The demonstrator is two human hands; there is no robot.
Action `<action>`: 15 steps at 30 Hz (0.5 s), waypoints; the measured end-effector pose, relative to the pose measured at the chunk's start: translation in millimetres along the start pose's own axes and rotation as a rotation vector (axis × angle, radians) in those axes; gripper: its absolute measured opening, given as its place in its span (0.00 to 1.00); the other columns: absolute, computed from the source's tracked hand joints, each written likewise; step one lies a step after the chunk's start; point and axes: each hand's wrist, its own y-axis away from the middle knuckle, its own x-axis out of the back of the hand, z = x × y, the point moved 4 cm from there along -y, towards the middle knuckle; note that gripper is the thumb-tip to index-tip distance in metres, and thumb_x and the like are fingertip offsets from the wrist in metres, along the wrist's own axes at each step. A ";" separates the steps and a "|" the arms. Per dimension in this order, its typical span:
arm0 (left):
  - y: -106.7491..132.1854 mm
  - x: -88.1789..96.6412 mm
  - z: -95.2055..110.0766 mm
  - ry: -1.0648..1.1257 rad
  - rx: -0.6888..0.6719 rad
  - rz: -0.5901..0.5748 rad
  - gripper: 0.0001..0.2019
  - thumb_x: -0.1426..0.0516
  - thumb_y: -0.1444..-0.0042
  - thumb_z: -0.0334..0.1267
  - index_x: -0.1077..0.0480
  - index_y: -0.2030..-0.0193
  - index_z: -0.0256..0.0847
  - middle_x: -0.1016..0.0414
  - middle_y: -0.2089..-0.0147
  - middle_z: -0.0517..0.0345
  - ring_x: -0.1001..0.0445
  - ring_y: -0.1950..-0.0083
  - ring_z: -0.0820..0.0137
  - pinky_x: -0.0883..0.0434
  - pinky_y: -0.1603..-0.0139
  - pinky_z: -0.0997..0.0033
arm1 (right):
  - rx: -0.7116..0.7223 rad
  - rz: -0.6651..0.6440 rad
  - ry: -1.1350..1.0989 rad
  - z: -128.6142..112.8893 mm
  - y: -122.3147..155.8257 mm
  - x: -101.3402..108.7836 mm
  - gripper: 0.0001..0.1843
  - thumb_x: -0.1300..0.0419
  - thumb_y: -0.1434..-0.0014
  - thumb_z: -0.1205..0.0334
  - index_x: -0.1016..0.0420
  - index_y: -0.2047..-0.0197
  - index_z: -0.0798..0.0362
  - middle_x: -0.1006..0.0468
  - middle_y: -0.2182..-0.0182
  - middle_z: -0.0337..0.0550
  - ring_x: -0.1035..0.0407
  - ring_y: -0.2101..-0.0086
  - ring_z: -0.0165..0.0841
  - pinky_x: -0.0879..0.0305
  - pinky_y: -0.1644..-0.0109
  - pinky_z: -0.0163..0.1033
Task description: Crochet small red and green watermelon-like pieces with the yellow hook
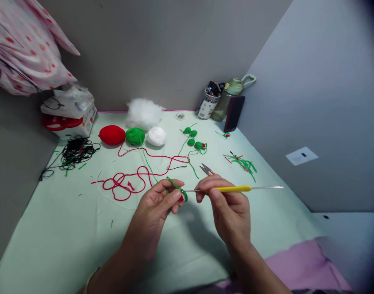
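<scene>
A pale green table surface (67, 228) is set into a grey-walled corner. At its rear left, a white cardboard box (82, 122) is placed with a crumpled clear plastic bag (72, 98) on top and a red object at its front. What lies inside the box cannot be determined. At the rear right, a translucent green-lidded water bottle (228, 98) stands upright. The fill level cannot be read. Just beside the bottle, a white printed cup (207, 108) is filled with dark pens and tools standing on end. A red yarn ball (112, 134), a green yarn ball (135, 136) and a white yarn ball (156, 136) are lined up in front of a tuft of white stuffing (143, 113). The left hand (158, 202) is curled nearly closed. A small green and red crochet piece (183, 195) is pinched between its thumb and fingertips above the middle of the table, with green yarn looped over the forefinger. The right hand (228, 208) is closed in a pencil-type grip around a thin metal crochet hook with a yellow handle (232, 188). The hook is held level, and its tip is placed at the crochet piece. Small metal snips (206, 168) lie on the table just behind the hook.
</scene>
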 end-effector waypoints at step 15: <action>1.5 -2.6 5.0 -0.069 -0.030 0.023 0.11 0.27 0.49 0.41 0.19 0.62 0.41 0.28 0.73 0.65 0.39 0.71 0.76 0.38 0.67 0.75 | 0.028 -0.002 0.057 -0.8 0.9 0.7 0.10 0.39 0.27 0.64 0.15 0.55 0.47 0.20 0.65 0.40 0.27 0.66 0.32 0.29 0.60 0.40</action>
